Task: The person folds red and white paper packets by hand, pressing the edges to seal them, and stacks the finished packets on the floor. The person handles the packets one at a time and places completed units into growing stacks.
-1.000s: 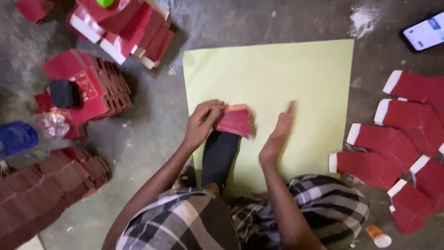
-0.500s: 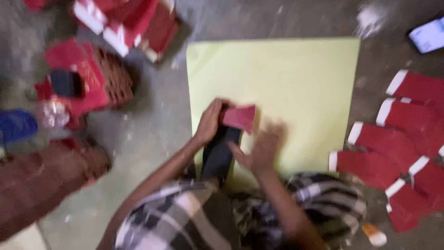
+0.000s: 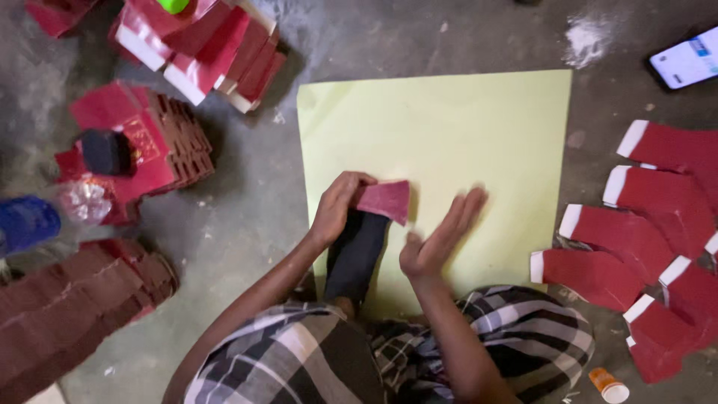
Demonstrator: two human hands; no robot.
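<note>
A small dark-red paper piece (image 3: 387, 200) rests on top of a black block (image 3: 354, 254) that lies on a pale yellow-green sheet (image 3: 449, 127) on the floor. My left hand (image 3: 335, 208) pinches the left edge of the red piece, holding it on the block. My right hand (image 3: 440, 236) hovers just to the right of it, palm flat and fingers spread, holding nothing. My checked cloth and knees fill the bottom of the view.
Red pieces with white ends (image 3: 636, 239) are laid out at the right. Stacks of red folded pieces (image 3: 202, 45) and a red block pile (image 3: 142, 150) sit upper left, brown stacks (image 3: 67, 307) lower left. A phone (image 3: 688, 63) lies upper right, a small orange bottle (image 3: 607, 385) lower right.
My right hand lifted off the sheet beside the red piece, swept across it, and now hovers flat to its right. My left hand kept its hold on the piece.
</note>
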